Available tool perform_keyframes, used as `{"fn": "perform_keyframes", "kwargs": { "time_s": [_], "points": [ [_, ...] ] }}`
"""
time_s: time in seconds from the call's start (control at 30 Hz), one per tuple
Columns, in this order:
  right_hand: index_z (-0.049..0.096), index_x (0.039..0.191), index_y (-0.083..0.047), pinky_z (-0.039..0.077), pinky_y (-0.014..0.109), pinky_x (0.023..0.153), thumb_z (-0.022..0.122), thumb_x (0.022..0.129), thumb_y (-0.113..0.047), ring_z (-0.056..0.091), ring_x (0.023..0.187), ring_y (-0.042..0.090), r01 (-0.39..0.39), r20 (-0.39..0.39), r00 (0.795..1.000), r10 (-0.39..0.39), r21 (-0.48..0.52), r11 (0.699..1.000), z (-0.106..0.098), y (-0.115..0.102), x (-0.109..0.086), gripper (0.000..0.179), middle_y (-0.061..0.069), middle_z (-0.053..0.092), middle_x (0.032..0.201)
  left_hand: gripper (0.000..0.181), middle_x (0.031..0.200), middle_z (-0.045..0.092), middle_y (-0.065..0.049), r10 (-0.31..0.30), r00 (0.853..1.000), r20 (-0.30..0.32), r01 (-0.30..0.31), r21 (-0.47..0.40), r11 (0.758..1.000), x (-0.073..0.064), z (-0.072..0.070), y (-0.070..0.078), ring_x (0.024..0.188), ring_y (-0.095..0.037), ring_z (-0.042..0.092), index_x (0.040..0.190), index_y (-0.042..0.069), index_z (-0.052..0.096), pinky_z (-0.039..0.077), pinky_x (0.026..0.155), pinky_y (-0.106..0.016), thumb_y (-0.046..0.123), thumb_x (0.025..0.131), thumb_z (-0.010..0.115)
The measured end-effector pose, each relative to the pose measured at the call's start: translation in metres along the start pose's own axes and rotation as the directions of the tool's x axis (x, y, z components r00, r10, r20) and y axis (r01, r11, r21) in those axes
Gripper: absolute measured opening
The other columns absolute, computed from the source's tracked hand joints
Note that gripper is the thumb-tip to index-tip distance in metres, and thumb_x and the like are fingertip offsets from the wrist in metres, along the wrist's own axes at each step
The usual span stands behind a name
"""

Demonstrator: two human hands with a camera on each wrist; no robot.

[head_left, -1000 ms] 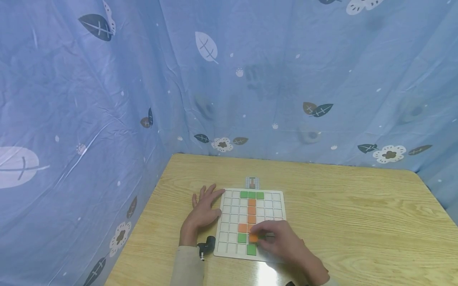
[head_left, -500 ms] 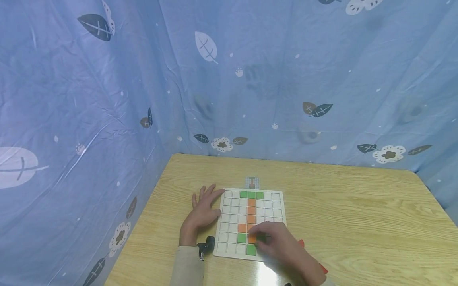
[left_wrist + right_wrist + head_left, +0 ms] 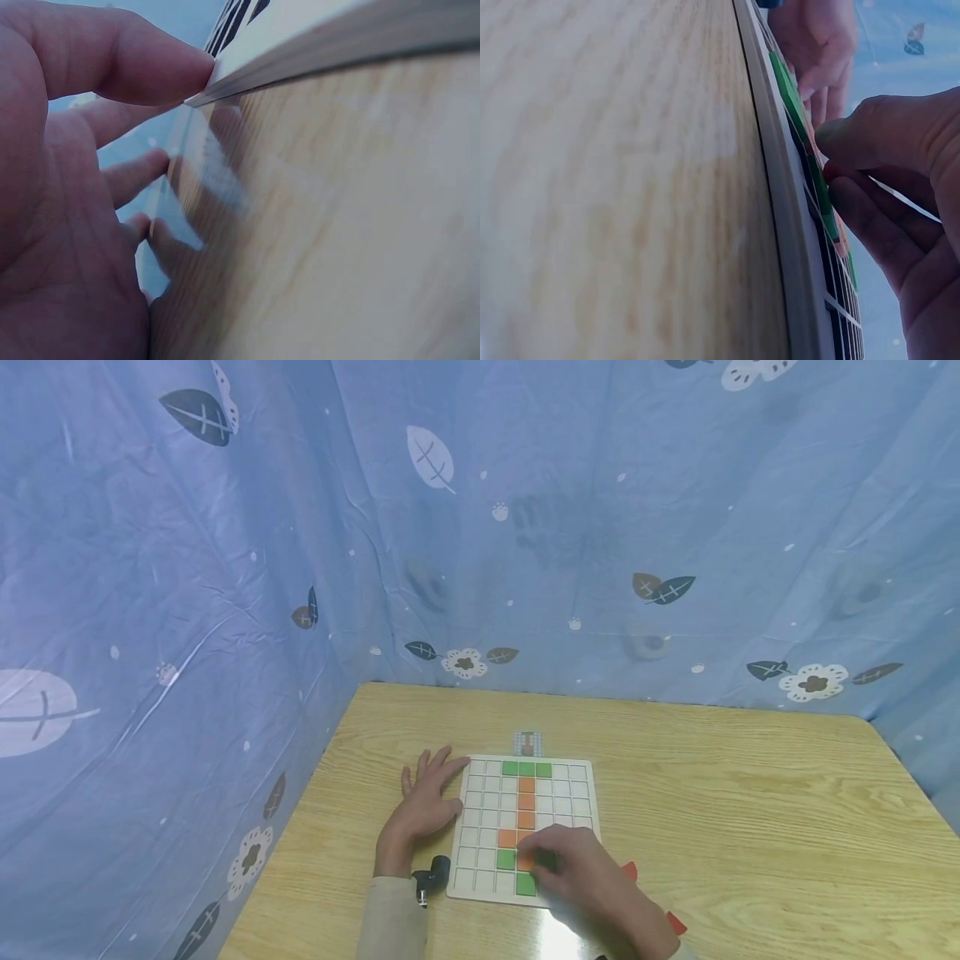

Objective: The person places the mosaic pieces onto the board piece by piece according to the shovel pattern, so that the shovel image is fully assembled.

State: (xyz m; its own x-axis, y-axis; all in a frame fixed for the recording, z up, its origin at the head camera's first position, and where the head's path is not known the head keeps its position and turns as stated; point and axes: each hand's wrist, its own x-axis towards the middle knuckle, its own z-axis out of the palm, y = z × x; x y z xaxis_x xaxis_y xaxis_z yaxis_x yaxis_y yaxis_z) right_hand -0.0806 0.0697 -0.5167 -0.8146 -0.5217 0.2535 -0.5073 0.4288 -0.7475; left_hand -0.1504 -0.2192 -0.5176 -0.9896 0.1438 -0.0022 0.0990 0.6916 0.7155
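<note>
A white grid board [image 3: 478, 817] lies on the wooden table, with square green and orange tiles in some of its cells. Along the board's left edge rests my left hand [image 3: 420, 817], fingers spread, index fingertip at the far corner and thumb against the side. My right hand [image 3: 581, 864] is over the lower middle of the board, thumb and fingers pinching an orange tile [image 3: 524, 862]. That tile sits at its cell, between a green tile [image 3: 506, 859] on the left and another green tile [image 3: 527, 884] nearer me. My right fingers partly cover it.
A small pattern card [image 3: 528, 744] lies just behind the board. Red pieces [image 3: 630, 870] show from behind my right forearm. Blue patterned curtains [image 3: 555, 568] hang behind the table and at its left. A black wrist device [image 3: 433, 878] is beside my left wrist.
My right hand has shifted slightly left, and the orange tile has gone from sitting askew to lying lower at its cell. Red pieces came into view beside my right forearm. The left hand stayed put.
</note>
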Motion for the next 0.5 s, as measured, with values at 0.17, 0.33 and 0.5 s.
{"fn": "perform_keyframes", "kwargs": {
  "time_s": [0.17, 0.33, 0.5],
  "points": [
    [0.084, 0.111, -0.017, 0.063, 0.028, 0.09, 0.078, 0.092, 0.003, 0.071, 0.097, 0.006, 0.0, -0.004, 1.0, 0.0, -0.002, 1.0, 0.0, -0.0031, -0.0001, 0.029, -0.008, 0.081, 0.106, 0.083, 0.181, 0.029, -0.014, 0.005, 1.0, 0.005, -0.005, -0.006, 1.0, 0.0002, -0.0004, -0.0001, 0.171, -0.046, 0.002, 0.159, 0.021, 0.058, -0.015, 0.13, -0.074, 0.004, 0.079, 0.063],
    [0.084, 0.111, -0.016, 0.064, 0.029, 0.09, 0.079, 0.091, 0.005, 0.071, 0.098, 0.003, 0.021, -0.021, 1.0, -0.021, -0.007, 1.0, 0.0014, -0.0032, -0.0002, 0.03, -0.007, 0.082, 0.107, 0.082, 0.181, 0.028, -0.014, 0.001, 1.0, 0.009, -0.001, -0.012, 1.0, 0.0005, -0.0013, -0.0004, 0.171, -0.046, 0.001, 0.159, 0.02, 0.058, -0.016, 0.13, -0.073, 0.003, 0.079, 0.063],
    [0.084, 0.109, -0.019, 0.064, 0.027, 0.085, 0.08, 0.092, 0.003, 0.072, 0.093, 0.004, -0.004, -0.034, 0.999, 0.006, 0.044, 0.999, 0.0013, -0.0021, -0.0013, 0.028, -0.008, 0.081, 0.104, 0.082, 0.181, 0.028, -0.014, -0.003, 1.0, 0.011, 0.004, -0.011, 1.0, 0.0006, -0.0004, -0.0004, 0.171, -0.046, 0.001, 0.159, 0.02, 0.058, -0.016, 0.13, -0.073, 0.004, 0.079, 0.064]
  ]
}}
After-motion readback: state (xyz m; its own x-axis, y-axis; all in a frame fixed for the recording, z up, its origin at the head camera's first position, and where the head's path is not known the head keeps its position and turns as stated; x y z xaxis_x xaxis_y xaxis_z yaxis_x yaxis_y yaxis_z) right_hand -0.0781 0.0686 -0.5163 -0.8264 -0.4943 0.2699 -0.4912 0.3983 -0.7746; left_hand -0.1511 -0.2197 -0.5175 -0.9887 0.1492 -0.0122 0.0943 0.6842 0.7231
